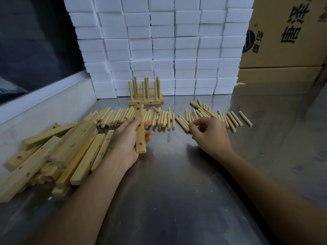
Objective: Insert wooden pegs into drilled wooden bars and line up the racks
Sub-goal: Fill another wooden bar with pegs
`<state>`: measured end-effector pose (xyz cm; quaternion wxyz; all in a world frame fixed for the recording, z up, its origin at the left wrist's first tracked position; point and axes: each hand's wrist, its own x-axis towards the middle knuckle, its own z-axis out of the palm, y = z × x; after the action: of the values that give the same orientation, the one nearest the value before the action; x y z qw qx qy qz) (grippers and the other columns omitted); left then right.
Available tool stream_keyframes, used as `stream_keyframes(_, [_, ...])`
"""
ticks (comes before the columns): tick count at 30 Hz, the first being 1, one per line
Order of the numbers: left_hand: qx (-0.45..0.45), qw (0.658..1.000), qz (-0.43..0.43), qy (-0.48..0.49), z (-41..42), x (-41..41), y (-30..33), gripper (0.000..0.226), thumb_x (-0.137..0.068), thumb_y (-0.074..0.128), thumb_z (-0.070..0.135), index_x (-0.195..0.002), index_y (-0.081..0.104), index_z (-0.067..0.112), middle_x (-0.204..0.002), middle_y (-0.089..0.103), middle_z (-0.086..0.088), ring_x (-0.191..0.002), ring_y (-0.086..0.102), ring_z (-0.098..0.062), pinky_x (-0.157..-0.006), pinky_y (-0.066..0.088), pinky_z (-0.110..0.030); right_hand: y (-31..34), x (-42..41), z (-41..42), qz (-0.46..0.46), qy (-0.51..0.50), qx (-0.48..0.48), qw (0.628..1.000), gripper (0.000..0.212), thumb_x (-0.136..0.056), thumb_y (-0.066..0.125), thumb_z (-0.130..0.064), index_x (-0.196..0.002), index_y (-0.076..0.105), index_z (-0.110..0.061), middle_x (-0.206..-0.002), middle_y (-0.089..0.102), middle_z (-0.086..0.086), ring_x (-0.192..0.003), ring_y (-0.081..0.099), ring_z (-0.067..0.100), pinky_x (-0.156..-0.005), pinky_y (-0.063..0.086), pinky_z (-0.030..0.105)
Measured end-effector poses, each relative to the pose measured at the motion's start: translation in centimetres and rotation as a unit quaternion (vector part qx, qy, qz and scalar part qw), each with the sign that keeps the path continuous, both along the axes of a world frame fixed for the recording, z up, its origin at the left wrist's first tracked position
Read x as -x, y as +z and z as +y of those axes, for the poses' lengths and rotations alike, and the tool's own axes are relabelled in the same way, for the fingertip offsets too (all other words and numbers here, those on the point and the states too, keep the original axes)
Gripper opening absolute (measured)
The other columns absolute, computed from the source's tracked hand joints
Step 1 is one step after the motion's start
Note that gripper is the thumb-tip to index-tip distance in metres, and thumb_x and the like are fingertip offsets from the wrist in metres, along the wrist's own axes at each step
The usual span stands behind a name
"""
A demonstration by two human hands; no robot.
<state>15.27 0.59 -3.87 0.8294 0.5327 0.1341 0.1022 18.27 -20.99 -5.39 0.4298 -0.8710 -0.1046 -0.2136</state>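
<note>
A steel tabletop (177, 174) backed by stacked white boxes (159, 50) is seen. A drilled bar (140, 131) is clasped in the left hand (129, 138); the right hand (208, 135), loosely curled and empty, hovers beside scattered pegs (203, 115). One peg should be picked and pushed squarely into a hole.

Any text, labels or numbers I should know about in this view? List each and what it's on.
Cardboard box, top right: large black printed characters and a round logo, seen sideways and cut off by the frame edge; not readable.
White foam blocks: no text.
Bar in the left hand, pegs, finished racks: no markings.
</note>
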Motion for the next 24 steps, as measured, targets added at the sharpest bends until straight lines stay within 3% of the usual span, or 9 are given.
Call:
stream_keyframes(10, [0.017,1.000,-0.014,0.013,0.1,0.1,-0.1,0.017,-0.100,0.051,0.016,-0.110,0.064,0.012,-0.089,0.070,-0.013,-0.051,0.056,-0.018,-0.039,0.039,-0.023,0.1,0.3,1.1,0.001,0.009,0.114,0.993,0.014,-0.095,0.063,-0.029,-0.100,0.074,-0.022,-0.080,0.069,-0.010,-0.074,0.063,0.005,-0.075,0.059,0.034])
stream_keyframes(14, [0.023,1.000,-0.014,0.016,0.2,0.2,-0.1,0.019,-0.097,0.052,0.012,-0.108,0.067,0.014,-0.085,0.071,-0.011,-0.052,0.056,-0.019,-0.040,0.041,-0.024,0.2,0.5,1.8,0.003,0.010,0.144,0.990,0.016,-0.095,0.063,-0.028,-0.103,0.074,-0.020,-0.084,0.070,-0.009,-0.075,0.063,0.006,-0.074,0.058,0.032])
stream_keyframes(20, [-0.063,0.996,-0.038,0.052,-0.4,0.0,-0.5,0.019,-0.095,0.054,0.006,-0.103,0.070,0.012,-0.079,0.074,-0.009,-0.051,0.058,-0.019,-0.042,0.045,-0.027,0.9,0.2,4.2,-0.005,0.017,0.178,0.984,0.017,-0.095,0.062,-0.029,-0.102,0.073,-0.019,-0.089,0.072,-0.006,-0.078,0.064,0.010,-0.072,0.057,0.033])
stream_keyframes(24, [-0.067,0.996,-0.040,0.048,-0.5,-0.1,-0.6,0.017,-0.095,0.055,0.006,-0.101,0.069,0.015,-0.076,0.073,-0.007,-0.050,0.059,-0.018,-0.042,0.047,-0.027,1.0,-1.0,6.2,0.004,-0.042,0.159,0.986,0.017,-0.093,0.061,-0.032,-0.099,0.073,-0.022,-0.088,0.071,-0.006,-0.079,0.063,0.013,-0.067,0.053,0.031])
